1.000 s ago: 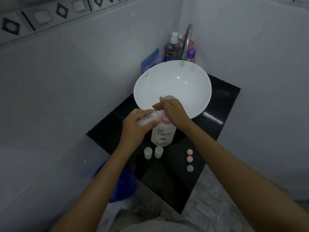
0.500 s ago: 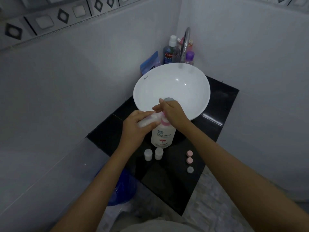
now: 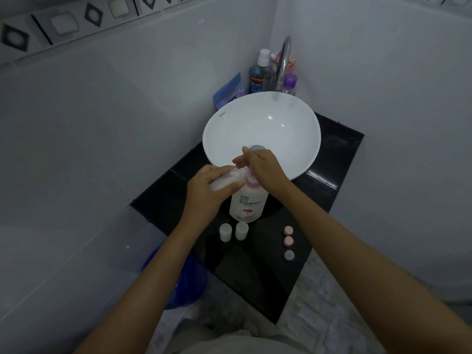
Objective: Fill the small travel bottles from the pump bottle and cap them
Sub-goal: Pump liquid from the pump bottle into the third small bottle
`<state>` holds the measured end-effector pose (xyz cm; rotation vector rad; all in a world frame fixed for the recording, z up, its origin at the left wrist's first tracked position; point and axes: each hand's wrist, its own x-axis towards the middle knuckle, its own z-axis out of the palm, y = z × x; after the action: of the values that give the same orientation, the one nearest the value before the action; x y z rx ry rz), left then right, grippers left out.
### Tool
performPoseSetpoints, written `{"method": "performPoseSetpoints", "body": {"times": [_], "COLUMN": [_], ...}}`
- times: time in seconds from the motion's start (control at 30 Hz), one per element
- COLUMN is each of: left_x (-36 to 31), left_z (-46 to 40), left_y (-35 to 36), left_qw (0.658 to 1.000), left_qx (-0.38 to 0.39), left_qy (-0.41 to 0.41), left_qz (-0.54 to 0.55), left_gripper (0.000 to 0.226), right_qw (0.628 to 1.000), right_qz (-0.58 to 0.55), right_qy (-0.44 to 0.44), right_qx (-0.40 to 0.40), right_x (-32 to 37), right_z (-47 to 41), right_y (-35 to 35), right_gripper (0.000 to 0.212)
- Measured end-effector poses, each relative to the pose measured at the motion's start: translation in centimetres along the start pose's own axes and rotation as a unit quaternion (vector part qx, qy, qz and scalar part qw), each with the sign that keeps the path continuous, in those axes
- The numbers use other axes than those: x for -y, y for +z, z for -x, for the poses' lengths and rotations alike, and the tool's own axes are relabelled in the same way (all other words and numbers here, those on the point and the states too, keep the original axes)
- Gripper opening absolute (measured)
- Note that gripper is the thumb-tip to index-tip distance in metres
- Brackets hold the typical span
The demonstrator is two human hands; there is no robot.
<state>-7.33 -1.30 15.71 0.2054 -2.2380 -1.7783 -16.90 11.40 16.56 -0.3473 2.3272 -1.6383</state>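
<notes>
A white pump bottle [image 3: 247,203] with a pink collar stands on the black counter [image 3: 258,272] in front of the sink. My right hand [image 3: 263,167] rests on top of its pump head, which is hidden under the palm. My left hand [image 3: 208,192] grips a small clear travel bottle [image 3: 224,181], tilted with its mouth against the pump spout. Two more small travel bottles [image 3: 233,231] stand uncapped side by side just below the pump bottle. Two pink caps [image 3: 288,235] and one grey cap [image 3: 288,254] lie in a row to the right.
A white bowl sink [image 3: 263,118] sits behind the hands, with a chrome tap [image 3: 283,62]. Mouthwash [image 3: 258,75], a purple-capped bottle [image 3: 290,84] and a blue pouch [image 3: 228,92] crowd the back corner. Tiled walls close in left and right. A blue bucket [image 3: 178,284] sits below the counter.
Both hands stay in place on the pump bottle and the small travel bottle; only the view shifts slightly.
</notes>
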Motion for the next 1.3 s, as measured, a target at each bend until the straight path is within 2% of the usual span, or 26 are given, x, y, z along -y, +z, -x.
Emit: {"method": "performPoseSetpoints", "body": {"times": [0.27,0.4,0.63,0.93,1.3], "left_x": [1.0,0.9,0.9,0.8,0.4], "left_z": [0.3,0.3,0.4,0.9,1.9], "left_y": [0.2,-0.3,-0.6,-1.1,-2.3], "left_qw": [1.000,1.000,0.999,0.998,1.000], "left_qx": [0.010,0.015,0.010,0.002,-0.018], "left_qy": [-0.028,-0.003,-0.002,0.016,-0.001], "left_qz": [-0.003,-0.025,-0.045,-0.068,0.006], "left_gripper": [0.041,0.043,0.042,0.038,0.034], "right_qw": [1.000,1.000,0.998,0.999,0.998], "right_qz": [0.014,0.016,-0.050,-0.020,-0.038], "right_qy": [0.022,0.003,0.001,0.007,0.000], "right_qx": [-0.006,-0.007,-0.024,-0.034,-0.051], "right_x": [-1.3,-0.7,0.4,0.6,1.1], "right_z": [0.1,0.2,0.2,0.4,1.0], "right_y": [0.9,0.5,0.2,0.2,0.1], "right_gripper": [0.043,0.041,0.037,0.035,0.029]}}
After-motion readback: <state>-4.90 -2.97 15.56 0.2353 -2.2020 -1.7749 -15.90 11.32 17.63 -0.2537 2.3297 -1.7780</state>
